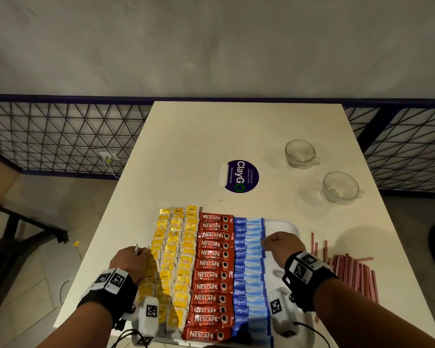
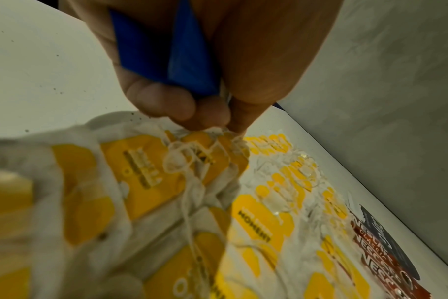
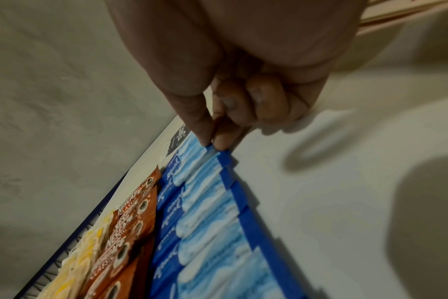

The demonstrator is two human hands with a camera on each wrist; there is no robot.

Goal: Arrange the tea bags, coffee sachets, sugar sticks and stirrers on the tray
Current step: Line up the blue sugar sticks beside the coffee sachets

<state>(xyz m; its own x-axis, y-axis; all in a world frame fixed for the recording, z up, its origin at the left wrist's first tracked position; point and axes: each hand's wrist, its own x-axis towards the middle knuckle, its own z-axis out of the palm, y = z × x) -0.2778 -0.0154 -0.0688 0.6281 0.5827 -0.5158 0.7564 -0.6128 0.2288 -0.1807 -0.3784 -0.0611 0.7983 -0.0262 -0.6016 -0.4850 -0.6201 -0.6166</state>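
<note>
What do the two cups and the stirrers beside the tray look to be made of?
Cups: clear glass by the look, see-through with bright rim glints; clear plastic is possible. Stirrers: thin, matte, red-and-white striped sticks, likely paper wrapping or plastic; too small to settle.

We reach both forearms forward, a tracker band on each wrist. Our left hand [image 1: 132, 259] is curled, fingertips [image 2: 212, 115] bunched downward. Our right hand [image 1: 284, 244] is curled too, thumb and forefinger [image 3: 225, 137] pinched together.
</note>
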